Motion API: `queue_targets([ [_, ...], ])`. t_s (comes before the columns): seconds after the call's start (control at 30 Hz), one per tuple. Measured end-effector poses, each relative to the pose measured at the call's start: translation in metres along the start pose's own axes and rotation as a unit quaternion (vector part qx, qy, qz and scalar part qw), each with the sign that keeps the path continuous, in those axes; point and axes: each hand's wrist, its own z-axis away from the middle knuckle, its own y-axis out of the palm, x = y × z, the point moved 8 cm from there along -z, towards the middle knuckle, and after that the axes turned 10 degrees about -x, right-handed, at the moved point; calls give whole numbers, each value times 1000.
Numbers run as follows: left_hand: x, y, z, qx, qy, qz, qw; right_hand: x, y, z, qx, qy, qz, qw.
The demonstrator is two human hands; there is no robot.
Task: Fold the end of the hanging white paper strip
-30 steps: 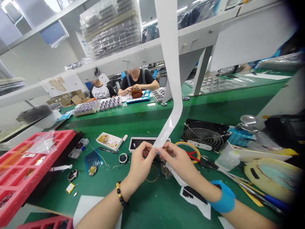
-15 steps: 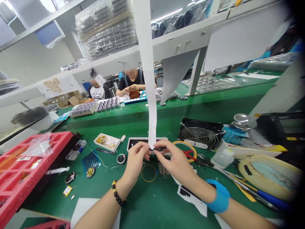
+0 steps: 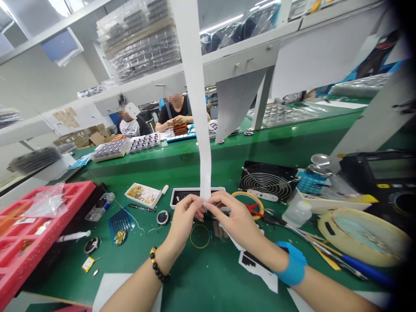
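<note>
A long white strip (image 3: 196, 99) hangs down from above, and its lower end reaches the fingertips of both hands. My left hand (image 3: 184, 219) pinches at that end, thumb against fingers. Facing it, my right hand (image 3: 234, 213) is closed in a pinch on the same end, the fingertips of the two hands almost touching. Whatever small piece lies between the fingertips is too hidden to make out. Right behind the hands lies a narrow white tray with a dark inside (image 3: 173, 190). A thin yellow ring (image 3: 191, 239) rests on the green bench below them.
To the left are a red foam tray (image 3: 73, 190), a small white box of yellow parts (image 3: 156, 202) and a round watch module (image 3: 162, 217). A black fan (image 3: 268, 181), red-handled tool (image 3: 256, 211), plastic bottle (image 3: 297, 213) and yellowish dish (image 3: 331, 240) lie right. Two people sit opposite.
The whole view has shifted slightly, so things appear a little further left. Both hands stay at the strip's lower end, their fingertips closer around it.
</note>
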Motion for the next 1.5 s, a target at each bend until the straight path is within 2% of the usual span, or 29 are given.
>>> queue_targets([
  [0.33, -1, 2, 1, 3, 13, -9, 1000, -12, -4, 0, -26, 63, -34, 997],
  [0.7, -5, -1, 0, -14, 26, -4, 1000, -15, 1, 0, -4, 86, -59, 994],
  [0.97, 8, 0, 0, 6, -60, 83, 995, -11, 2, 1, 7, 56, -25, 998],
  [1.07, 10, 2, 1, 18, -74, 91, 993, -8, 2, 2, 11, 46, -12, 999],
  [1.27, 8, 3, 0, 12, -35, 30, 999, -9, 1, 2, 5, 40, 3, 999],
  [1.5, 0, 3, 2, 2, 41, -39, 998, -19, 0, 1, -7, 93, -24, 995],
])
